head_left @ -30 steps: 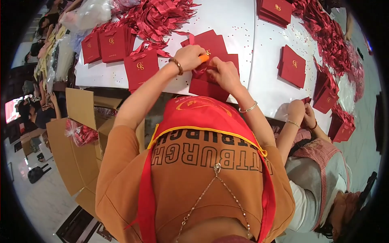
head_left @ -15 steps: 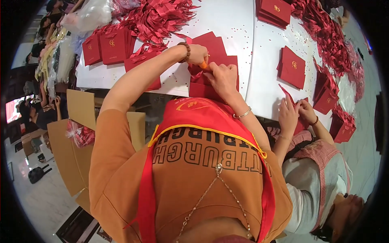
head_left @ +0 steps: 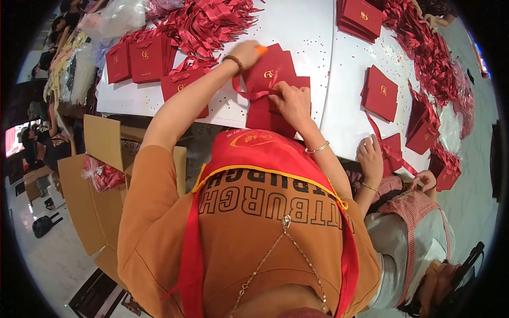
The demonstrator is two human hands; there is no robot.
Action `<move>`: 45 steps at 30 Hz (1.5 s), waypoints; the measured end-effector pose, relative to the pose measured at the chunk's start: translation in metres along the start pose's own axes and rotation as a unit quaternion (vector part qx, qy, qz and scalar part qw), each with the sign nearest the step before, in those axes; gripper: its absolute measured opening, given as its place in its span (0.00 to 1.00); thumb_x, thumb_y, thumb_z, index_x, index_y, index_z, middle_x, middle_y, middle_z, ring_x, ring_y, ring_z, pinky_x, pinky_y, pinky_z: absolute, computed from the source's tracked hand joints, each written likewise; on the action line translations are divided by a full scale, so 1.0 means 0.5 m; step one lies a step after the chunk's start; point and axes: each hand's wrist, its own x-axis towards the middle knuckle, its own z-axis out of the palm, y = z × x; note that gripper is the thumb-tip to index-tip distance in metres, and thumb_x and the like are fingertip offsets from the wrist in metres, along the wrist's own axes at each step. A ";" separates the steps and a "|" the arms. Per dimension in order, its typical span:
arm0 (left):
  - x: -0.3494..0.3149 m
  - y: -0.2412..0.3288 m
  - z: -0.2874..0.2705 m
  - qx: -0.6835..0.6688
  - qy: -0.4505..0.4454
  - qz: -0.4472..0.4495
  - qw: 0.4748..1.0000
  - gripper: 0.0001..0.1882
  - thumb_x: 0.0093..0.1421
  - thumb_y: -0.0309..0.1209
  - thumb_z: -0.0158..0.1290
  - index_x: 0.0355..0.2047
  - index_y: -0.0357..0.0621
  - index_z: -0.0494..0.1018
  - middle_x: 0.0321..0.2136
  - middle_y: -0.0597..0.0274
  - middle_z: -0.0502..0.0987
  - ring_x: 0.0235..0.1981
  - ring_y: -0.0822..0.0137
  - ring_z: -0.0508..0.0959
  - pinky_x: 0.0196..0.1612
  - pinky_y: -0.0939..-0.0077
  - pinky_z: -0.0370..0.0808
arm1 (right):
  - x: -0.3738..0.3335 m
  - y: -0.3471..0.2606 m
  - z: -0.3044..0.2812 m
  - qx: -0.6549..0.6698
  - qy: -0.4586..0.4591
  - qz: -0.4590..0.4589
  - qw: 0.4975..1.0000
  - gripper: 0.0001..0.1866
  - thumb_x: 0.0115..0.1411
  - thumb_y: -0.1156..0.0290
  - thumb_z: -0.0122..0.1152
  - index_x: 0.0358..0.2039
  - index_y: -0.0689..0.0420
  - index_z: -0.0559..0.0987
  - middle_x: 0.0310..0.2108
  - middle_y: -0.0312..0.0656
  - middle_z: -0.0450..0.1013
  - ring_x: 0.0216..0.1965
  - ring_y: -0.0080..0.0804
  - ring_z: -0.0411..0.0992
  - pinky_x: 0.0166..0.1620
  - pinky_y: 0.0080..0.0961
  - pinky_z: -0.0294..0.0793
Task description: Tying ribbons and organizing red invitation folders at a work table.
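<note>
A dark red gift bag (head_left: pixel 265 71) with a gold emblem lies at the table's front edge, on other red pieces. My right hand (head_left: pixel 292 105) rests over its lower part, its fingers pinching a red ribbon (head_left: pixel 257 96). This ribbon curves left and up, passing out of sight under my left wrist. Above the bag's upper left corner, my left hand (head_left: pixel 247 54) is curled, with something orange at its fingertips; what it grips is hidden. Beside my left forearm lies another red bag (head_left: pixel 177 84) with ribbon.
Red bags (head_left: pixel 147 63) stand at the left near a heap of red ribbons (head_left: pixel 212 26). An open cardboard box (head_left: pixel 79 201) sits below the table's left end. At my right, a co-worker's hand (head_left: pixel 371 156) handles a red bag (head_left: pixel 391 151). More bags (head_left: pixel 380 94) lie farther back.
My left hand has moved up and left, away from my right hand, uncovering the bag's emblem and a curve of ribbon. My right hand stays nearly in place. The co-worker's hands have spread apart.
</note>
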 end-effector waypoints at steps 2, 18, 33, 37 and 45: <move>0.019 -0.059 -0.040 0.166 -0.052 -0.100 0.980 0.26 0.57 0.48 0.41 0.35 0.35 0.74 0.33 0.43 0.76 0.35 0.49 0.76 0.39 0.59 0.71 | 0.006 0.023 0.017 -0.012 -0.011 0.030 0.999 0.09 0.48 0.64 0.63 0.27 0.52 0.74 0.21 0.38 0.74 0.24 0.34 0.71 0.34 0.31 0.60; -0.013 -0.006 -0.047 -0.498 0.037 -0.190 0.846 0.12 0.48 0.17 0.40 0.34 0.36 0.68 0.31 0.50 0.74 0.21 0.69 0.74 0.18 0.80 0.68 | 0.025 0.055 0.027 0.064 -0.050 0.077 0.994 0.14 0.42 0.63 0.67 0.30 0.55 0.78 0.25 0.42 0.70 0.30 0.40 0.69 0.33 0.36 0.66; -0.079 0.067 0.050 -0.273 -0.190 -0.071 0.941 0.06 0.52 0.25 0.52 0.30 0.36 0.74 0.20 0.65 0.74 0.17 0.78 0.70 0.21 0.84 0.67 | -0.049 0.050 -0.053 -0.002 0.011 0.082 0.997 0.15 0.42 0.70 0.66 0.33 0.55 0.76 0.33 0.41 0.66 0.35 0.40 0.66 0.36 0.31 0.67; -0.101 0.102 0.029 -0.395 -0.115 -0.109 0.905 0.09 0.55 0.23 0.47 0.37 0.37 0.72 0.25 0.65 0.74 0.17 0.80 0.69 0.19 0.86 0.66 | -0.043 0.082 -0.034 0.199 -0.041 0.209 0.957 0.12 0.49 0.71 0.61 0.35 0.59 0.75 0.27 0.47 0.71 0.28 0.38 0.70 0.33 0.28 0.69; -0.168 0.123 0.088 -0.358 -0.165 -0.092 0.914 0.08 0.55 0.24 0.50 0.36 0.36 0.73 0.22 0.66 0.74 0.19 0.79 0.71 0.20 0.86 0.67 | -0.025 0.096 -0.036 0.331 -0.077 0.302 0.891 0.13 0.53 0.70 0.58 0.38 0.63 0.74 0.25 0.42 0.74 0.22 0.24 0.71 0.24 0.22 0.71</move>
